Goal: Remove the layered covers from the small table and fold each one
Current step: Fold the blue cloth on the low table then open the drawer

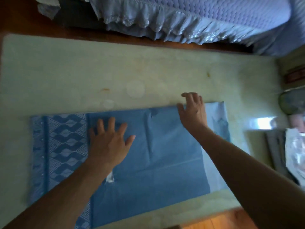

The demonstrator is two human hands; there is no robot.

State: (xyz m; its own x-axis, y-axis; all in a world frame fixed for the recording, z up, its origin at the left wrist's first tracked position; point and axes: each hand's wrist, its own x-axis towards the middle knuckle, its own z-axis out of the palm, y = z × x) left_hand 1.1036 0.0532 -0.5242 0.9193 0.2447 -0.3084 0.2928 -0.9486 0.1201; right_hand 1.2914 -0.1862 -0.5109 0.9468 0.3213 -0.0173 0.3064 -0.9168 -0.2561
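Note:
A blue cover (158,156) lies folded flat on the small table, whose pale green top layer (82,66) shows stains and ring marks. The cover's left end has a white diamond pattern (61,146); a paler strip shows at its right end. My left hand (109,142) presses flat on the cover near the patterned band, fingers spread. My right hand (193,111) rests with straight fingers at the cover's far edge, toward the right end. Neither hand holds anything.
A bed with a purple quilted spread and ruffled skirt (181,25) runs along the far side. Blurred cluttered items (292,129) sit at the right. Wooden floor (219,220) shows at the near edge.

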